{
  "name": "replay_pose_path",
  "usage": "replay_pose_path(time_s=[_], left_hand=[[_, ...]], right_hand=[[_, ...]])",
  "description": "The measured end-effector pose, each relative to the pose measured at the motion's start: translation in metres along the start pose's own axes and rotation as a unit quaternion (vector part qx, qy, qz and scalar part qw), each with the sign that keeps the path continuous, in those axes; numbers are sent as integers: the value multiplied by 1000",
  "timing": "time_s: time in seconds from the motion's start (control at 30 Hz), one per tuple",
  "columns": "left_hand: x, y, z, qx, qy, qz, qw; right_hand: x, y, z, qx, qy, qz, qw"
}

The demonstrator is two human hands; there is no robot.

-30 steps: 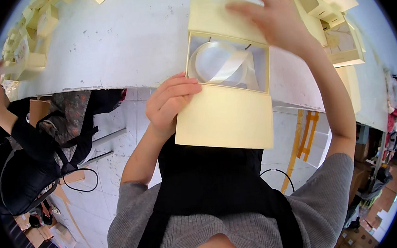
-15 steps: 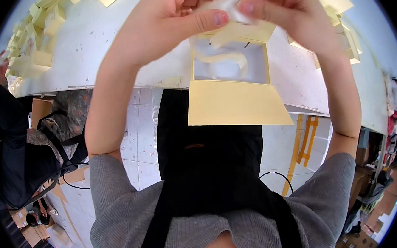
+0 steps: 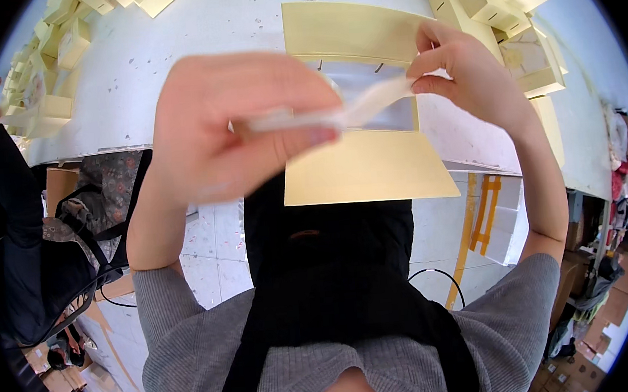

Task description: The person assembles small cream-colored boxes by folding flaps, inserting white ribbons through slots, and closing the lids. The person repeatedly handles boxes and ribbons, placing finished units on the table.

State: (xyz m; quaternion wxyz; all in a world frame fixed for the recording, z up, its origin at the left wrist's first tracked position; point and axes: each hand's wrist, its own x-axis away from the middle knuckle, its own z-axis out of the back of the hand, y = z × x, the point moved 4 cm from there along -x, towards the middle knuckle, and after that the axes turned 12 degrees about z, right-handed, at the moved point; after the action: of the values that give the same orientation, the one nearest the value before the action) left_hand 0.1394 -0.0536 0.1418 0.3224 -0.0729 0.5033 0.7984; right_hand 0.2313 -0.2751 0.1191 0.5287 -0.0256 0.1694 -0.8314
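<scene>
My left hand (image 3: 229, 125), smeared by motion, is closed with its thumb and fingers around a narrow white strip (image 3: 287, 118). From that side a pale cream ribbon (image 3: 376, 100) stretches across to my right hand (image 3: 466, 76), which pinches its end between thumb and fingers. Both hands are over a pale yellow cardboard box (image 3: 370, 166), with one flap toward me past the table edge and another panel spread behind. Its white inside shows partly beneath the ribbon; my left hand hides the left part. Whether the white strip and the ribbon are one piece, I cannot tell.
Several yellow boxes (image 3: 533, 53) crowd the right of the white table (image 3: 215, 28), and more boxes (image 3: 70, 45) are stacked at the far left. A co-worker's dark sleeve (image 3: 14, 173) reaches in there. An orange rack (image 3: 486, 213) stands below the table at the right.
My hands have come down and toward me and moved apart, with the ribbon drawn out between them. The ribbon that curled inside the box is now lifted. The box's rear panel has come into view.
</scene>
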Motion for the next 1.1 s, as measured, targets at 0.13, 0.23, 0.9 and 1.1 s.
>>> replay_pose_path(time_s=[0.13,0.23,0.9,1.1], left_hand=[[10,4,-16,-32,-83,-58,994],[13,-12,-34,-58,-89,-56,993],[6,-136,-27,-60,294,209,931],[16,-137,-29,-66,323,194,924]], right_hand=[[10,-1,-21,-40,66,-25,997],[18,-5,-36,69,129,39,988],[22,-25,-52,213,151,40,964],[22,-21,-54,215,154,54,963]])
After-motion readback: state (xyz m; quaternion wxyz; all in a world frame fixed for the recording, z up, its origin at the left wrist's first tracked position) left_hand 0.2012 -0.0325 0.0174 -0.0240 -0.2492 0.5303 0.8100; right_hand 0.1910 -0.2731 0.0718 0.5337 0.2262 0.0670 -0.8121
